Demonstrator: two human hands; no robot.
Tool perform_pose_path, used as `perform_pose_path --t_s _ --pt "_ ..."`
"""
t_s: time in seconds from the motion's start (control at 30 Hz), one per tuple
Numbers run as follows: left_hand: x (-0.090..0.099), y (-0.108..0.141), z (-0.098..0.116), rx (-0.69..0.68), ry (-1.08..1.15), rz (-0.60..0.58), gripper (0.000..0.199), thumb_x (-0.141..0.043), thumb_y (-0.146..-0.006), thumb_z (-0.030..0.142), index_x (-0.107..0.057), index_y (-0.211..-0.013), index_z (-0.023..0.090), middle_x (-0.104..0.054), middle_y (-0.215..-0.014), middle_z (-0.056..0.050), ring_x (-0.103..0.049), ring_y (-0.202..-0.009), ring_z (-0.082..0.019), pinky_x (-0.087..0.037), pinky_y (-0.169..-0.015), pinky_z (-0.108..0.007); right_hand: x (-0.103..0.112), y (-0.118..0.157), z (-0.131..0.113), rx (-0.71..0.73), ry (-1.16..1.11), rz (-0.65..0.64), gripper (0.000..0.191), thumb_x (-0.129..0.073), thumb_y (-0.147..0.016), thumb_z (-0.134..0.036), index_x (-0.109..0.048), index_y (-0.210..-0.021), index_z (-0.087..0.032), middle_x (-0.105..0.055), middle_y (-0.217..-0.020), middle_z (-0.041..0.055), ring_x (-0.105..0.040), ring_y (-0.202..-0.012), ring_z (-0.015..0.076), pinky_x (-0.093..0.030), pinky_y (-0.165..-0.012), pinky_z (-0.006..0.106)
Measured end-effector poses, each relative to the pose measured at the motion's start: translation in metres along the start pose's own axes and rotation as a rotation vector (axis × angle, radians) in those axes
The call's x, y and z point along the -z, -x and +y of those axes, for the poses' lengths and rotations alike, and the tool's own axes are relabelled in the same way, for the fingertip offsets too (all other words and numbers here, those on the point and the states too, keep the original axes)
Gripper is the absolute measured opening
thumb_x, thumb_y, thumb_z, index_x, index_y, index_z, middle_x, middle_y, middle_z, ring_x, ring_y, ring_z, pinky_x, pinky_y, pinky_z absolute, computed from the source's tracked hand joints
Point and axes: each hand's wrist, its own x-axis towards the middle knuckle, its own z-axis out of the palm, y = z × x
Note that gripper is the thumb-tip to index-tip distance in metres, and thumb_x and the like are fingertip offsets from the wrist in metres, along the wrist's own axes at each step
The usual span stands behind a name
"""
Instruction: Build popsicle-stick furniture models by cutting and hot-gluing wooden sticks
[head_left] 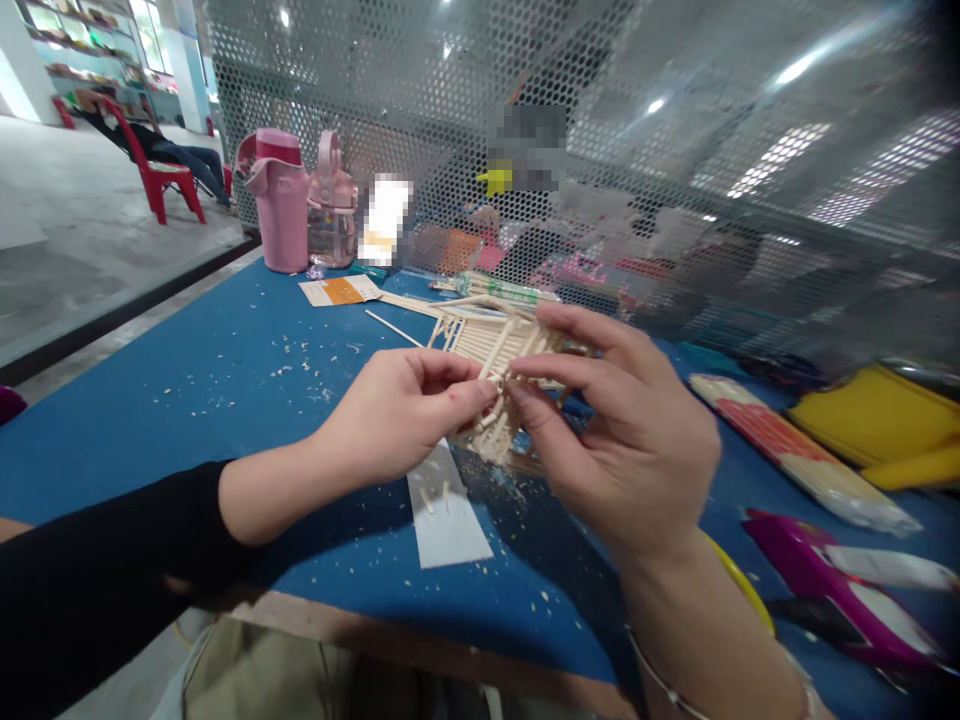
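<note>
A small structure of pale wooden sticks [491, 335] stands on the blue table, partly hidden behind my hands. My left hand [405, 405] is closed, its thumb and fingers pinched at the structure's near side. My right hand [622, 420] curves round the right side, thumb and index finger pressed together at the same spot, the other fingers over the top. Whatever small piece lies between the fingertips is too small to make out. Below the hands, a white paper strip [450, 520] carries two short stick pieces.
Pink bottle [285, 210], clear bottle [332, 215] and an orange-white card [341, 290] stand or lie at the back left. On the right are a bag of sticks [802, 450], yellow cloth [881, 420] and a purple object [806, 555]. Metal mesh [420, 100] rises behind; a person sits beyond.
</note>
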Motion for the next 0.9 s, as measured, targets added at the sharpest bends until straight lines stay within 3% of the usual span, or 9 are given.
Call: perform_pose_path --t_s 0.37,0.7,0.9 --pt "0.001 -0.002 -0.004 0.021 -0.014 0.033 0.020 -0.061 -0.081 0.027 -0.064 -0.067 0.013 -0.056 -0.059 0.002 -0.044 -0.052 -0.007 -0.036 -0.053 -0.022 -0.003 0.002 0.001 -0.041 -0.033 0.011 0.015 -0.062 -0.081 -0.016 -0.066 -0.092 -0.026 -0.066 -0.118 0.0076 -0.063 -0.109 0.0267 -0.053 -0.091 0.048" --pt "0.006 -0.008 0.001 0.070 0.095 0.101 0.016 -0.066 -0.079 0.023 -0.066 -0.068 0.012 -0.059 -0.059 0.002 -0.044 -0.049 -0.006 -0.034 -0.050 -0.021 -0.008 0.003 0.004 -0.122 -0.048 0.169 0.018 -0.061 -0.082 -0.020 -0.062 -0.098 -0.027 -0.055 -0.130 0.0102 -0.050 -0.125 0.0316 -0.040 -0.104 0.060" --pt "0.010 -0.013 0.000 0.083 0.223 0.091 0.013 -0.065 -0.079 0.019 -0.067 -0.068 0.012 -0.063 -0.063 0.000 -0.049 -0.052 -0.006 -0.039 -0.054 -0.021 -0.011 0.004 0.004 -0.098 -0.016 0.168 0.015 -0.062 -0.081 -0.018 -0.063 -0.094 -0.024 -0.059 -0.119 0.0119 -0.056 -0.115 0.0293 -0.045 -0.098 0.053"
